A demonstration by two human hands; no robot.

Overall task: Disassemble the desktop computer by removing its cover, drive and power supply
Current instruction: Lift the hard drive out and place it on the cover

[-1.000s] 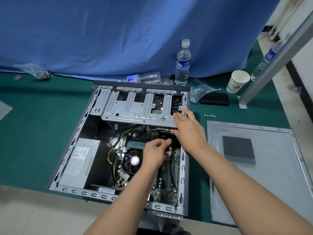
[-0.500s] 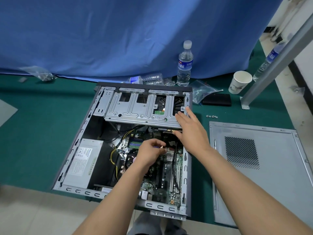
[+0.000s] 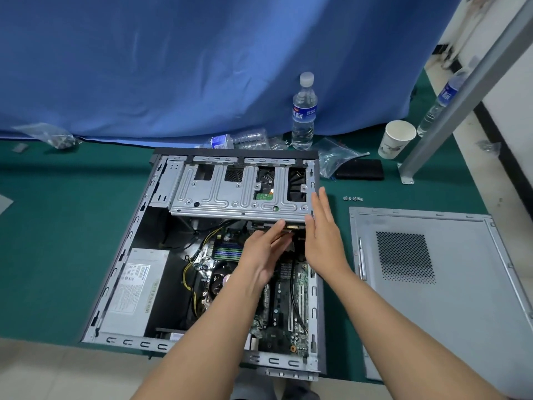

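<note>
**Open computer case, both hands at the drive cage**

On the far left of the green bench (image 3: 57,226) lies one crumpled plastic bag (image 3: 49,137), in front of a blue curtain (image 3: 202,67). One desktop computer case (image 3: 121,269) lies on its side with its inside exposed. In its left half sits one grey power supply (image 3: 135,290) with a white label (the print is too small to read). Across the top runs one metal drive cage (image 3: 230,194), with a drive's green circuit board (image 3: 264,196) showing through an opening. Below it lies the motherboard (image 3: 288,313), with yellow and black cables (image 3: 190,281) beside it.

The left hand (image 3: 259,255) reaches under the cage's near edge, its fingers (image 3: 277,229) straight and close together, the tips at a dark part there; whether they grip anything cannot be told. The right hand (image 3: 323,241) is flat and relaxed, fingers straight and together, lying along the case's right rim beside the cage.

Behind the case are three water bottles: one crushed and lying down (image 3: 239,140), one upright (image 3: 304,111) with a blue label of unreadable characters, and one further right (image 3: 444,99) behind a slanted metal post (image 3: 461,96). Near them are one clear bag (image 3: 334,160), one black flat box (image 3: 360,170) and one paper cup (image 3: 398,138). About four small screws (image 3: 353,198) lie in a row. The removed side cover (image 3: 447,284) lies flat on the right, apart from the case.
</note>
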